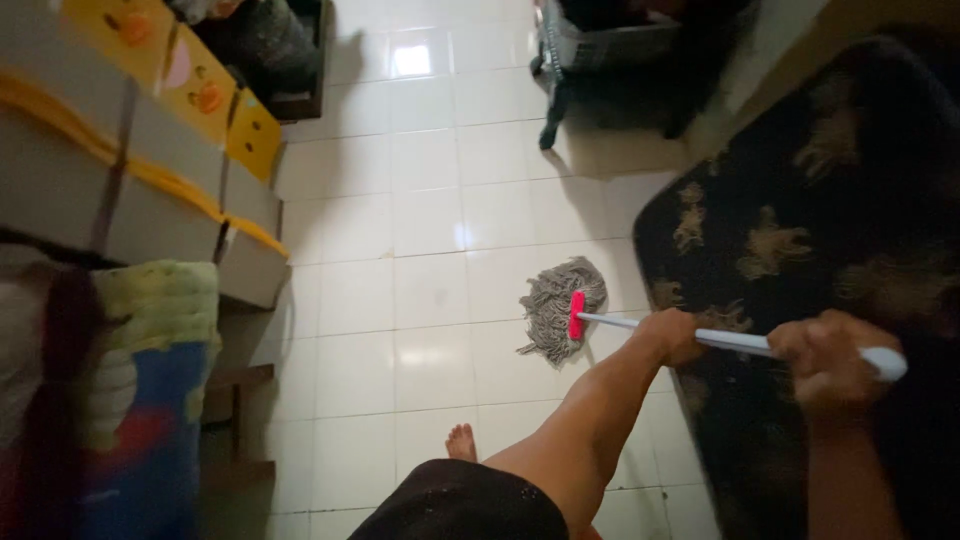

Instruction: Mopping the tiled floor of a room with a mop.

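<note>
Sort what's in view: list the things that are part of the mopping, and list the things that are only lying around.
In use:
- mop, grey strings on the white tiled floor
- white handle, gripped by the left hand and right hand

Lying about:
- dark patterned rug
- stacked boxes
- dark basket
- folded cloth

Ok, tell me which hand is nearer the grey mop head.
Left. The left hand grips the white handle just behind the mop head; the right hand holds the far end of the handle, near the dark rug.
</note>
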